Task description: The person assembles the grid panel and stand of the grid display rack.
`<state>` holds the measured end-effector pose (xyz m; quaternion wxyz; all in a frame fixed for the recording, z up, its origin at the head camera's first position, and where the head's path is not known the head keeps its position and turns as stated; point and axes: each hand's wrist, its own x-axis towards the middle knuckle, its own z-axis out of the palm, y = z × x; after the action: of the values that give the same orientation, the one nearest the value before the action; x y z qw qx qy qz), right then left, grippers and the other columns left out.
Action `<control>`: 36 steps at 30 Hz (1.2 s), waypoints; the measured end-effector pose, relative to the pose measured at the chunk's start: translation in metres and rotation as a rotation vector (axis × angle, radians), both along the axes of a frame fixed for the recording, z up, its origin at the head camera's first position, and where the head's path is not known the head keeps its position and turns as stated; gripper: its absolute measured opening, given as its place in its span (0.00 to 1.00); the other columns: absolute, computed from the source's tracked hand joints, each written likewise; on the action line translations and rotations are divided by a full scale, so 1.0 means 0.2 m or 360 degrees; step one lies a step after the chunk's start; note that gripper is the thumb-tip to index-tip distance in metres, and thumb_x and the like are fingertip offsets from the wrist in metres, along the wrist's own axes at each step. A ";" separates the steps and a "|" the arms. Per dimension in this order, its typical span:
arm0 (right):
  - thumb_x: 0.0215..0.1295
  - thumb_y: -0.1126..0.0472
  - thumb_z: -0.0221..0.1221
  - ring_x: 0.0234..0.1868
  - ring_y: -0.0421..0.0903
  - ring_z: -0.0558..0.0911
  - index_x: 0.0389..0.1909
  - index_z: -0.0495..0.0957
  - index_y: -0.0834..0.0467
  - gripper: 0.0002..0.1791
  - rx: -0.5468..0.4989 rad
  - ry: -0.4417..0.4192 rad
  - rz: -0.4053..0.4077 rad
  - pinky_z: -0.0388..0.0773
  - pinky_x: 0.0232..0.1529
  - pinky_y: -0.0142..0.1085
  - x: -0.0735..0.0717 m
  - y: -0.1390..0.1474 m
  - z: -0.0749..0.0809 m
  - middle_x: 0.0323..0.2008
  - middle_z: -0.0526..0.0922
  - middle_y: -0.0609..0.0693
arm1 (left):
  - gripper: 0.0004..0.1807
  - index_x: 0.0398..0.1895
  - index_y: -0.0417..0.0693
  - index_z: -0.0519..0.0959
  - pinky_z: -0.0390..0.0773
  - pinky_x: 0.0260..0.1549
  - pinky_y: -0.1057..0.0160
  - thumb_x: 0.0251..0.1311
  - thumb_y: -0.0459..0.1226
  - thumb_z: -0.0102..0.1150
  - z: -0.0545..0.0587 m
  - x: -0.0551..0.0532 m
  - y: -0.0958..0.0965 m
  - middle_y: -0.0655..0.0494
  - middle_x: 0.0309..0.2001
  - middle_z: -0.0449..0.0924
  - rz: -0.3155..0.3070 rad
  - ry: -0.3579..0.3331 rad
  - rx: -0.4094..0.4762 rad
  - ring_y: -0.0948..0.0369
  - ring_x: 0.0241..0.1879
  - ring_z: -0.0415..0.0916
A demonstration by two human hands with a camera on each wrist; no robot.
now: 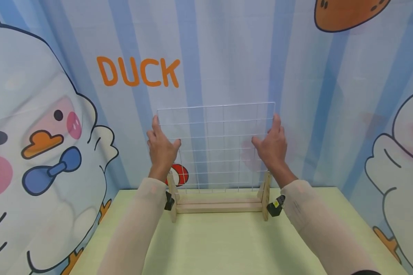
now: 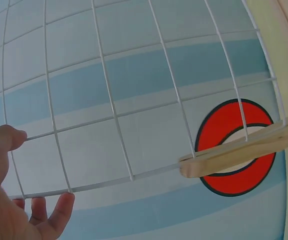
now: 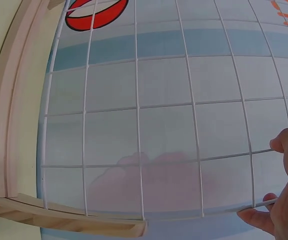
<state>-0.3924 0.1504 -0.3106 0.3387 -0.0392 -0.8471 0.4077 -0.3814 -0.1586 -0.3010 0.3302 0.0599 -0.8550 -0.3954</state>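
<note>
A white wire grid panel (image 1: 223,136) stands nearly upright, its lower part between the two side posts of a wooden stand (image 1: 220,207). My left hand (image 1: 162,151) holds the panel's left edge, thumb in front and fingers around the outer wire, as the left wrist view shows. On the opposite edge my right hand (image 1: 272,147) grips at about the same height, its thumb (image 3: 284,140) at a cross wire and fingers round the side wire. In the left wrist view, the panel's lower corner lies along a wooden post (image 2: 234,152); the right wrist view shows the other post (image 3: 84,220) likewise.
The stand rests on a pale yellow-green tabletop (image 1: 213,244). Close behind it hangs a blue-striped curtain (image 1: 234,57) with printed ducks and orange lettering. Small black devices (image 1: 275,206) sit at both wrists, near the posts.
</note>
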 end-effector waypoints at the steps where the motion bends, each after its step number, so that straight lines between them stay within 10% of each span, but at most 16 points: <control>1: 0.62 0.58 0.67 0.53 0.59 0.77 0.80 0.46 0.45 0.52 -0.0002 -0.0007 0.0000 0.79 0.54 0.57 0.00 0.00 -0.01 0.56 0.74 0.62 | 0.58 0.81 0.70 0.39 0.79 0.45 0.43 0.59 0.41 0.71 -0.01 0.00 0.00 0.40 0.63 0.63 -0.0008 -0.0004 0.0005 0.43 0.54 0.68; 36: 0.61 0.58 0.69 0.49 0.61 0.79 0.77 0.49 0.50 0.49 -0.0053 -0.0074 0.0018 0.82 0.52 0.56 0.00 0.01 -0.33 0.53 0.76 0.61 | 0.59 0.82 0.66 0.39 0.79 0.44 0.46 0.59 0.41 0.73 -0.30 -0.02 0.00 0.41 0.58 0.64 -0.0023 -0.0064 -0.0036 0.44 0.48 0.68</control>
<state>-0.3915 0.1516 -0.3762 0.3159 -0.0495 -0.8480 0.4227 -0.3844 -0.1581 -0.3615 0.3106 0.0578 -0.8664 -0.3867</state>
